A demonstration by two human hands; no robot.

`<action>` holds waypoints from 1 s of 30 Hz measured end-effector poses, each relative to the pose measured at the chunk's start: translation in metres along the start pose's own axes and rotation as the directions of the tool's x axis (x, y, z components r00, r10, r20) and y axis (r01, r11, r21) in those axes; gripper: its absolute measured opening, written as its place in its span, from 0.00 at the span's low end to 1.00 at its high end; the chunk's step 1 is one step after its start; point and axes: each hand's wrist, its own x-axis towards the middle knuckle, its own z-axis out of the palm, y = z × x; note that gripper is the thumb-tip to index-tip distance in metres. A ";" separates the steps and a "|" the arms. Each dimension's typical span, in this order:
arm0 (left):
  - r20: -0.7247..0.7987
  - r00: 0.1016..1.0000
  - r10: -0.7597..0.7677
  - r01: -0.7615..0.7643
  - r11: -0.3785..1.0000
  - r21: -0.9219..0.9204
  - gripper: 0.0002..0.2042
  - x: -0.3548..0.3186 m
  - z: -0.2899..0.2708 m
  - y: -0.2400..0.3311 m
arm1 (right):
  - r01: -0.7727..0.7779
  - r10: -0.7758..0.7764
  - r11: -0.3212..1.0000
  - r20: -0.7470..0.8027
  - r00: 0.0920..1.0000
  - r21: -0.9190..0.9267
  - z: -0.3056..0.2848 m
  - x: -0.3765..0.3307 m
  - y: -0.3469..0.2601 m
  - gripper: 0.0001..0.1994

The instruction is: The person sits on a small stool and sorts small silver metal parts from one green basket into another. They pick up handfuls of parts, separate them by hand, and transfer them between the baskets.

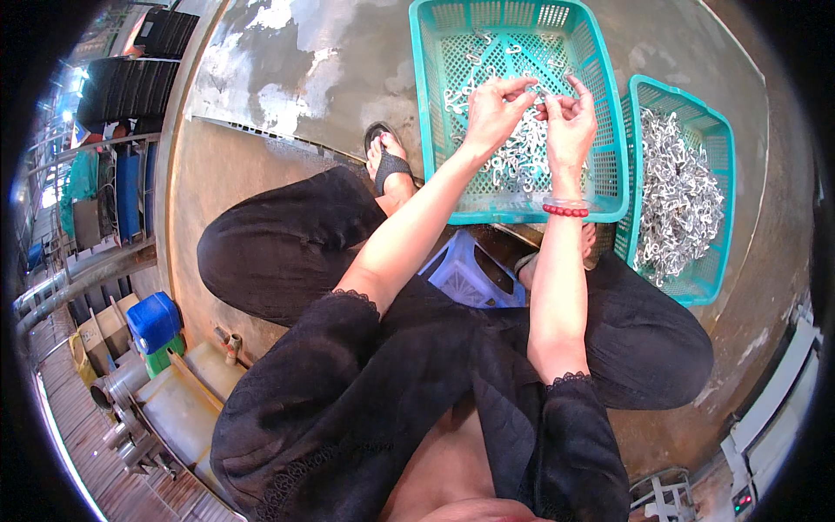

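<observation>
A green plastic basket [424, 130] stands in front of me, with several small silvery curved metal hooks [524, 161] scattered and heaped on its bottom. Both my hands are raised over it, close together. My left hand [497, 111] pinches with thumb and index finger. Thumb and fingers of my right hand [571, 130] are also pinched, the index finger stretched up. Between the fingertips shows a small silvery metal hook [540, 90], its exact shape partly hidden by the fingers. A red bead bracelet is on my right wrist.
To the right, a second green basket [726, 209] holds a big pile of similar metal hooks [678, 196]. A blue plastic stool [470, 278] is below me. Blue and green jugs [155, 320] and metal machine parts stand at the left. The concrete floor looks wet in places.
</observation>
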 end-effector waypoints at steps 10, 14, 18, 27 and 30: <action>0.517 0.715 -0.471 0.644 0.157 -0.748 0.13 -0.008 0.007 -0.045 | 0.308 -0.335 0.934 -0.142 0.932 -0.183 0.011 -0.020 0.035 0.14; 0.414 0.750 -0.516 0.649 0.454 -0.610 0.15 -0.011 0.009 -0.046 | 0.046 -0.045 0.999 -0.090 0.995 0.008 0.005 -0.022 0.040 0.16; 0.729 0.541 -0.419 0.793 0.544 -0.275 0.19 -0.011 0.001 -0.052 | -0.025 0.082 0.946 -0.164 0.983 0.325 -0.003 -0.019 0.054 0.17; 0.346 0.882 -0.319 0.315 0.947 0.071 0.35 0.010 -0.006 -0.098 | -0.235 0.281 0.816 -0.007 0.960 0.529 -0.042 0.026 0.010 0.30; 0.446 0.866 -0.227 -0.088 0.808 0.583 0.40 -0.003 0.040 -0.107 | -0.366 0.355 0.801 0.117 0.928 0.475 -0.059 0.028 0.032 0.32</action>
